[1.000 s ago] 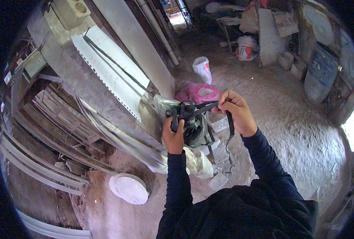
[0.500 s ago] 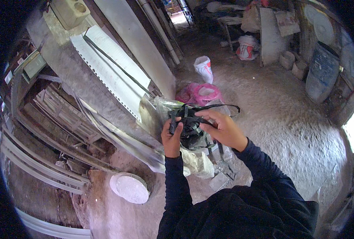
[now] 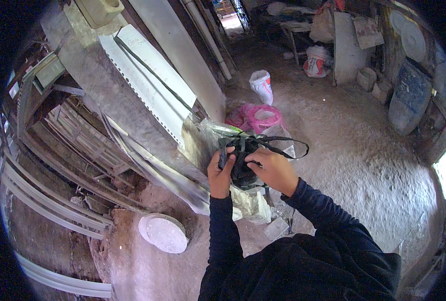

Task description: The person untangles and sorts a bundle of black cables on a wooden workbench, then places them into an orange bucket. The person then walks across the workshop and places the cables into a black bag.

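Note:
A bundle of black webbing straps point(image 3: 242, 173) is held up between my two hands, above the clutter on the floor. My left hand point(image 3: 220, 174) closes on its left side, thumb raised along the straps. From the right, my right hand point(image 3: 274, 170) pinches a part of the same bundle, fingers bent. One long strap loop point(image 3: 303, 143) sticks out past my right hand. What the bundle forms as a whole cannot be made out. Clear plastic wrapping point(image 3: 214, 127) lies just beyond my left hand.
A long bench point(image 3: 147, 123) with lined paper sheets point(image 3: 150, 85) runs along my left. Ahead stand a pink sack point(image 3: 275, 119) and a white sack point(image 3: 262, 88). A blue barrel point(image 3: 408, 98) leans at the right wall. A white round lid-like disc point(image 3: 165, 236) lies lower left.
My right hand has drawn in toward my left, its fingers curling more tightly on the straps. The strap loop has swung and spread out to the right. The whole view has shifted slightly.

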A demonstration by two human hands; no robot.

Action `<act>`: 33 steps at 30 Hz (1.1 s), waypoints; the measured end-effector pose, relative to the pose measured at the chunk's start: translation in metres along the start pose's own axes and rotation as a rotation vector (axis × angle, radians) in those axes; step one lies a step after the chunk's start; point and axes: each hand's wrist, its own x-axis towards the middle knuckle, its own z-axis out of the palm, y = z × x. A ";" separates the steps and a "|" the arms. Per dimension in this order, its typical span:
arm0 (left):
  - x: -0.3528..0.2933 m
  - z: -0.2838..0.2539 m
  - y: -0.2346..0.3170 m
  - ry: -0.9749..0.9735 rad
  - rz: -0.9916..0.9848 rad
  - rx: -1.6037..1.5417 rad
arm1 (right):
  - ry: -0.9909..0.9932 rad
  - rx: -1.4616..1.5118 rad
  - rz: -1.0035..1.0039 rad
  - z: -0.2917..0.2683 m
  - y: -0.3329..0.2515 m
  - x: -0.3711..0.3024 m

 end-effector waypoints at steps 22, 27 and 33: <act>-0.005 -0.007 0.001 -0.297 0.071 0.119 | -0.027 0.764 0.322 0.011 0.020 -0.010; -0.004 -0.010 -0.009 -0.325 0.059 0.006 | -0.076 0.897 0.311 0.010 0.023 -0.010; -0.006 -0.009 -0.009 -0.226 0.040 0.000 | -0.077 0.765 0.269 0.015 0.036 -0.015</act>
